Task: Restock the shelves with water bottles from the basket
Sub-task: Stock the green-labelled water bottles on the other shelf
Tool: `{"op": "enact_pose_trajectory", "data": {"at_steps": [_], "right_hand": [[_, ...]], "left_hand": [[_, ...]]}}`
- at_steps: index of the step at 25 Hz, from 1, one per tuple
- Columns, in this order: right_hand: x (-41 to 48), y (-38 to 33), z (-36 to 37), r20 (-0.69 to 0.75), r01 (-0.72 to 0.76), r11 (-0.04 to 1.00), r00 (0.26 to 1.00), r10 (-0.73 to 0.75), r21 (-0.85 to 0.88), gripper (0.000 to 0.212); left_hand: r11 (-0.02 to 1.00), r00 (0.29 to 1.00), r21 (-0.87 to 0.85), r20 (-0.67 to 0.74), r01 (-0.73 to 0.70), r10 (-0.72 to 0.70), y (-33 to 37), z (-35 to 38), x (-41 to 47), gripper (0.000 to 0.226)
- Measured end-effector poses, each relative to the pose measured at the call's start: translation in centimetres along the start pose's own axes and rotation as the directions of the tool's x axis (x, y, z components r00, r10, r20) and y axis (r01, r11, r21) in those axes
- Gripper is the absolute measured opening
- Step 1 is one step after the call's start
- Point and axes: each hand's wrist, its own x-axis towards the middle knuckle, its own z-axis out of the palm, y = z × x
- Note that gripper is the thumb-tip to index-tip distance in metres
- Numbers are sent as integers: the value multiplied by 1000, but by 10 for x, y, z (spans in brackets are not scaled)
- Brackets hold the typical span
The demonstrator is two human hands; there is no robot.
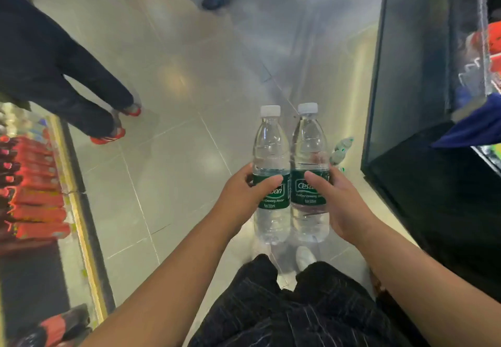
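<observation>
Two clear water bottles with green labels and white caps are held upright, side by side and touching, above a pale tiled floor [173, 162] — the left hand [244, 197] curled round the left bottle [271, 156], the right hand [336, 200] round the right bottle [309, 151]. Another person's legs [67, 75] stand far left — beside a shelf of red packages [32, 184]. A dark cabinet [412, 75] stands right.

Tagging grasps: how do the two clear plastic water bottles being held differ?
The left clear plastic water bottle sits in the left hand, the right clear plastic water bottle in the right hand. The left bottle's green label shows "bon", the right bottle's "Cest". Both are upright, white-capped, side by side.
</observation>
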Motion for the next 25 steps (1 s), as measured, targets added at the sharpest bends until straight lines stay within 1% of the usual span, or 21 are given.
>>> {"op": "enact_pose_trajectory", "data": {"at_steps": [2, 5, 8, 10, 12, 15, 17, 19, 21, 22, 24, 25], "right_hand": [[-10, -7, 10, 114, -1, 999, 993, 6, -43, 25], [-26, -9, 23, 264, 1, 989, 964, 38, -145, 27], [-48, -4, 42, 431, 1, 971, 896, 105, -241, 25], [-66, 5, 58, 542, 22, 955, 827, 148, -295, 26], [-94, 22, 79, 636, 39, 938, 745, 202, -345, 30], [-138, 50, 106, 731, 66, 912, 623, 280, -406, 40], [-172, 73, 122, 776, 105, 885, 534, 336, -454, 34], [-205, 98, 139, 797, 154, 848, 458, 394, -507, 29], [-248, 129, 153, 803, 200, 810, 392, 449, -551, 28], [-272, 144, 159, 802, 209, 797, 360, 476, -567, 28], [-323, 176, 167, 797, 221, 773, 291, 530, -595, 27], [-349, 191, 168, 798, 234, 765, 243, 551, -600, 27]], "left_hand": [[998, 992, -63, -125, -20, 12, -4, -3, -29, 21], [986, 946, -155, -325, -55, 2, -18, 2, -76, 20], [959, 856, -259, -516, -119, -33, -41, 11, -131, 18], [936, 783, -308, -619, -172, -60, -61, 14, -167, 18], [910, 696, -350, -710, -221, -104, -84, 18, -212, 18], [864, 561, -393, -811, -315, -164, -115, 26, -275, 15], [836, 463, -406, -860, -370, -213, -137, 37, -321, 14], [808, 379, -415, -888, -418, -260, -159, 48, -367, 13], [770, 309, -427, -900, -474, -308, -186, 65, -417, 17], [758, 275, -425, -904, -495, -327, -198, 73, -443, 19], [735, 192, -416, -908, -536, -374, -226, 90, -496, 16], [724, 156, -412, -905, -552, -396, -240, 98, -521, 14]]}}
